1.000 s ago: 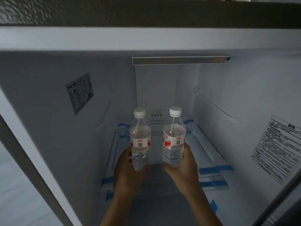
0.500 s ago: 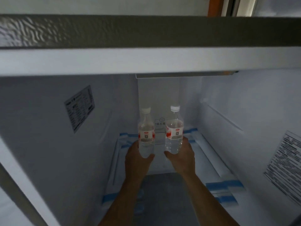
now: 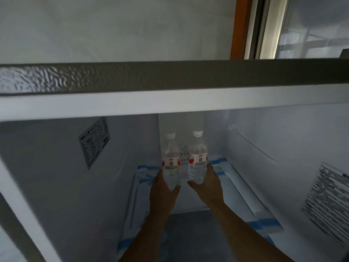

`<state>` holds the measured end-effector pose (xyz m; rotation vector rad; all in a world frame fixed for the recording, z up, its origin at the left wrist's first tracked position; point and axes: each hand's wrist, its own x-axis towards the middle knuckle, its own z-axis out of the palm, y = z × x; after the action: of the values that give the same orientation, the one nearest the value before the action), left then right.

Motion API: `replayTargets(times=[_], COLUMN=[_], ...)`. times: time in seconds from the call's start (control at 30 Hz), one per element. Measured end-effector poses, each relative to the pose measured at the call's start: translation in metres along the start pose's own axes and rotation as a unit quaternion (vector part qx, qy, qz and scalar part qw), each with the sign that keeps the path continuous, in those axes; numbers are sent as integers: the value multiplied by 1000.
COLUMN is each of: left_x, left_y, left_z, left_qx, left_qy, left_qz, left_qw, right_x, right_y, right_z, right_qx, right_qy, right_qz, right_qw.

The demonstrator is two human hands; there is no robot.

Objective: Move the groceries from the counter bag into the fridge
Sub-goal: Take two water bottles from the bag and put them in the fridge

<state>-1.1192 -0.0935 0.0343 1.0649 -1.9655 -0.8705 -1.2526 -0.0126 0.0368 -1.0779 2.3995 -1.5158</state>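
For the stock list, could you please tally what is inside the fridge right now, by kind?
Water bottles: 2, one in the left hand (left bottle), one in the right hand (right bottle).
Printed stickers on the side walls: 2, left sticker and right sticker.
Total: 4.

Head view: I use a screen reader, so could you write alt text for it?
Two hands, left and right, each hold an upright water bottle deep inside an open, otherwise bare fridge. The bottles have white caps and red-and-white labels.
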Motion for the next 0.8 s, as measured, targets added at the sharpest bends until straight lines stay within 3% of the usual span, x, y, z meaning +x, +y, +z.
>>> replayTargets(times=[0.17,0.33,0.6,0.8], left_x=[-30,-65,-108,-150], left_y=[-1,-3,7,16], left_z=[-10,-17,-37,-48], left_qx=[183,288,270,281], left_qy=[-25,-49,-65,-80], left_qz=[34,108,232,281], left_qw=[982,950,932,914], right_x=[-25,-62,-128,-177], right_y=[9,16,14,12], right_z=[-20,-35,-57,-75], right_qx=[-156,-271,-313,-339], right_qy=[-14,49,90,94], right_qz=[-46,-122,-181,-207], right_qw=[987,953,928,913])
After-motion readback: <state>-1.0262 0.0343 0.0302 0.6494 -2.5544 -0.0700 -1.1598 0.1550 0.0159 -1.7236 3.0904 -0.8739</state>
